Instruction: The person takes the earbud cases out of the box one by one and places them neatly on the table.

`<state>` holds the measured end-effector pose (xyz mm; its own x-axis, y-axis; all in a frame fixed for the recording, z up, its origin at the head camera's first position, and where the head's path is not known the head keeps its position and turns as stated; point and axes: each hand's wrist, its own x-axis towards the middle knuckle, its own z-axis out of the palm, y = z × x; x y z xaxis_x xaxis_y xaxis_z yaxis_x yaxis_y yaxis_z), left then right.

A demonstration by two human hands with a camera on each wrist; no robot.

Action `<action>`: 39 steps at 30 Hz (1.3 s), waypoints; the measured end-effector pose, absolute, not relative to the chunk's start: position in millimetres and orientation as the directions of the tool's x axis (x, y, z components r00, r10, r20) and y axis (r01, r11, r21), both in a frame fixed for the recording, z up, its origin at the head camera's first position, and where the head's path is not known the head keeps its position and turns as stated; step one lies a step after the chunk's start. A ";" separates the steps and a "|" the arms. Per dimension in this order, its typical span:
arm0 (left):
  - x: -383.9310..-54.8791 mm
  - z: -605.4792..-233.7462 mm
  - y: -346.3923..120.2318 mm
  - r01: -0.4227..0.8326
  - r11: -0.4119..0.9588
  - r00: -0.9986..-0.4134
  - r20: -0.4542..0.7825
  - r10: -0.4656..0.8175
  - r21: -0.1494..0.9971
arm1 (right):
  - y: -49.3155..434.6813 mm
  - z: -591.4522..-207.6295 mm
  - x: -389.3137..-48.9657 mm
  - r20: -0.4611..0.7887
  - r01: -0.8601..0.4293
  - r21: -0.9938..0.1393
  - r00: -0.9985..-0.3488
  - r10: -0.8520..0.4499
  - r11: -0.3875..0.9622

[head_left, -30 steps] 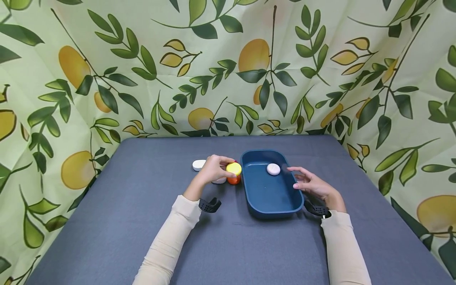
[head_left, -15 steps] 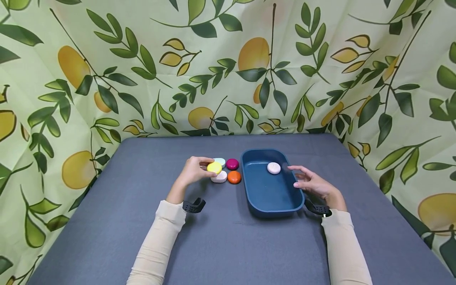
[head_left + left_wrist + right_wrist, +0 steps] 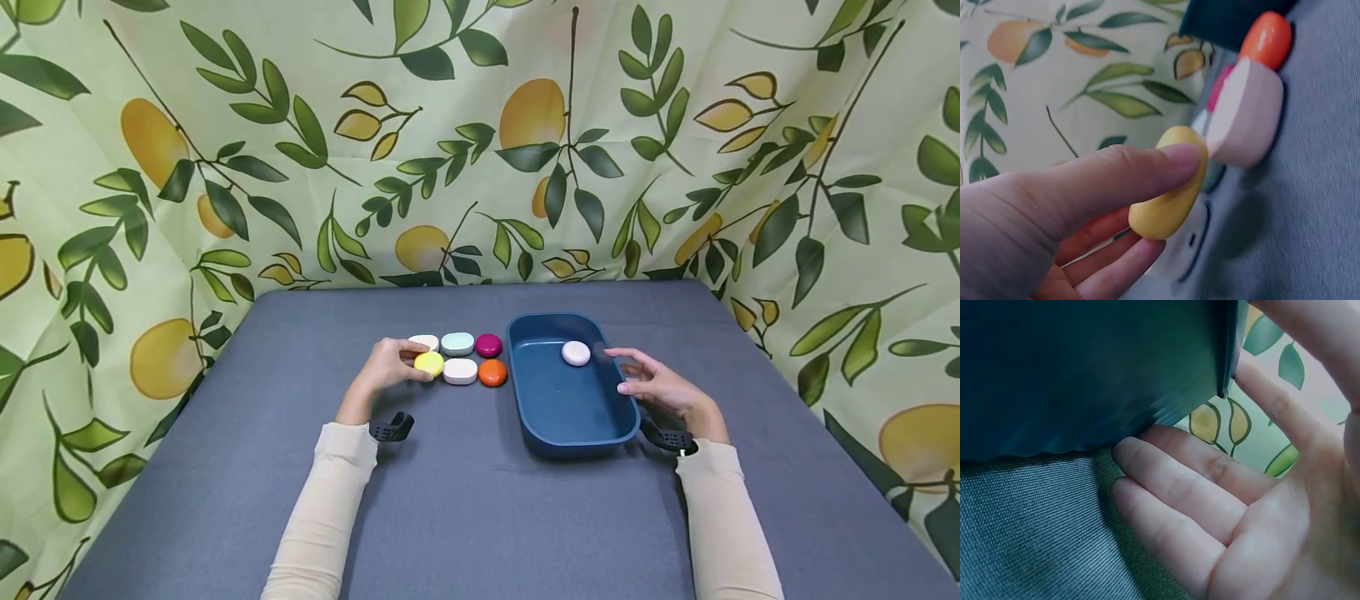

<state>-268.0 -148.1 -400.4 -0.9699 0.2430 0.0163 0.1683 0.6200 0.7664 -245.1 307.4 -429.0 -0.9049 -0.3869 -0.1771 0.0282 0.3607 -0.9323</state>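
My left hand [image 3: 384, 365] pinches a round yellow soap bar [image 3: 429, 364] between thumb and fingers. In the left wrist view the yellow bar is tilted above the table, with a shadow below it. Just behind it lies a white oval bar [image 3: 424, 342], partly hidden. To the right are a pale blue bar [image 3: 457, 343], a magenta round one [image 3: 489, 346], a pinkish-white oval one [image 3: 460, 372] and an orange round one [image 3: 492, 372]. My right hand [image 3: 666, 392] holds the right rim of a deep blue tray [image 3: 577, 446], thumb over the edge, other fingers against the outer wall.
One pale pink round bar [image 3: 576, 353] lies inside the tray, toward its back. A grey-blue cloth [image 3: 480, 517] covers the table. Behind and at the sides hangs a leaf-and-fruit printed curtain [image 3: 465, 100].
My left hand has carried the yellow bar leftward from beside the tray, past the other bars, uncovering the magenta, orange, pale blue and pinkish-white ones. The right hand stays at the tray's rim.
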 end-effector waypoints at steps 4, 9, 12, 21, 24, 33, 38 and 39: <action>-270.3 -405.9 -152.8 0.134 0.654 -0.973 -0.026 0.229 0.745 | 307.6 -428.7 -245.3 -0.175 0.024 -0.931 -0.905 -0.387 0.364; -272.2 -412.0 -157.5 0.134 0.689 -0.972 -0.040 0.230 0.713 | 307.3 -428.7 -245.1 -0.170 0.018 -0.933 -0.902 -0.396 0.360; -272.3 -414.6 -158.5 0.137 0.695 -0.972 -0.039 0.232 0.706 | 307.8 -428.9 -244.6 -0.174 0.020 -0.930 -0.903 -0.393 0.366; -272.2 -414.8 -155.9 0.134 0.705 -0.975 -0.036 0.221 0.697 | 308.5 -429.4 -245.0 -0.170 0.017 -0.932 -0.904 -0.393 0.362; -272.1 -414.6 -155.2 0.140 0.705 -0.974 -0.033 0.226 0.695 | 309.0 -430.1 -245.2 -0.170 0.017 -0.933 -0.903 -0.395 0.361; -272.8 -414.3 -156.9 0.121 0.699 -0.973 -0.054 0.223 0.705 | 307.9 -426.0 -244.1 -0.176 0.013 -0.923 -0.903 -0.391 0.384; -272.0 -409.8 -159.0 0.089 0.688 -0.979 -0.065 0.195 0.721 | 308.1 -422.6 -243.1 -0.171 -0.001 -0.919 -0.900 -0.402 0.394; -271.6 -408.6 -159.4 0.089 0.684 -0.979 -0.064 0.196 0.724 | 308.6 -422.2 -242.8 -0.171 -0.003 -0.918 -0.899 -0.402 0.397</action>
